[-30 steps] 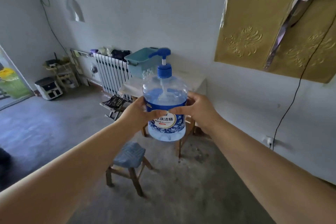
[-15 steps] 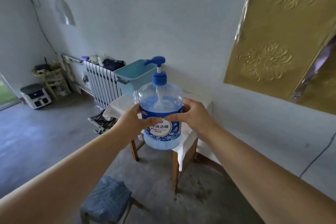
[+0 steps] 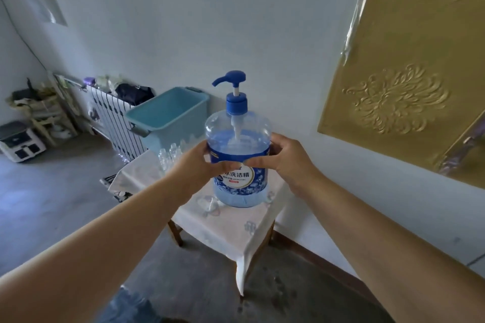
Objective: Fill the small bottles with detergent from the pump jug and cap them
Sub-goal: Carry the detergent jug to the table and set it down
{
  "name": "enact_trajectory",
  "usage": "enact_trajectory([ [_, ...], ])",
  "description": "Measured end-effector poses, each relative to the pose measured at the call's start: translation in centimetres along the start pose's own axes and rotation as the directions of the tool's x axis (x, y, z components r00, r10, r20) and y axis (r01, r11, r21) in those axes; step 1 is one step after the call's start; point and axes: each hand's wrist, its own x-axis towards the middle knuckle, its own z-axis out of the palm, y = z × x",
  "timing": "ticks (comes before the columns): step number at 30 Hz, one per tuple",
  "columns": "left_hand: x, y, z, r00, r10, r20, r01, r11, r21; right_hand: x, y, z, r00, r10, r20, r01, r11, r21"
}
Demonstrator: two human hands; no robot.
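Stepped closer to table (image 3: 228, 228). Gripping jug (image 3: 237, 183) upright just over it, left hand (image 3: 194, 165) and right hand (image 3: 291, 162) on either side.

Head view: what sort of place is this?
Probably a plain room in a home: a radiator stands along the wall, a small cloth-covered table sits beside it, and the floor is bare concrete.

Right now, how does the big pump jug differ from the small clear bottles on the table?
The blue-pump clear plastic jug dwarfs the small clear bottles. Jug holds blue liquid; bottles look empty. The left hand and right hand grip the jug; bottles stand untouched. Both are see-through.
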Motion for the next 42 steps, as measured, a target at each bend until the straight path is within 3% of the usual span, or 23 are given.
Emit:
enact_trajectory([
  [8, 9.0, -1.4, 0.2, 0.996, -0.016, 0.083, 0.015, 1.000, 0.018, 7.1, 2.5, -0.8, 0.996, 0.044, -0.073, -0.045, 0.999, -0.003],
  [21, 29.7, -6.5, -5.6, 0.965, -0.029, 0.261, 0.019, 0.999, 0.040, 24.5, 6.7, 4.3, 0.962, 0.129, -0.240, -0.119, 0.991, 0.056],
  [42, 34.4, -13.8, -5.5, 0.945, -0.176, 0.275, 0.173, 0.984, 0.036, 28.5, 13.8, 8.0, 0.942, 0.237, -0.238, -0.206, 0.967, 0.148],
])
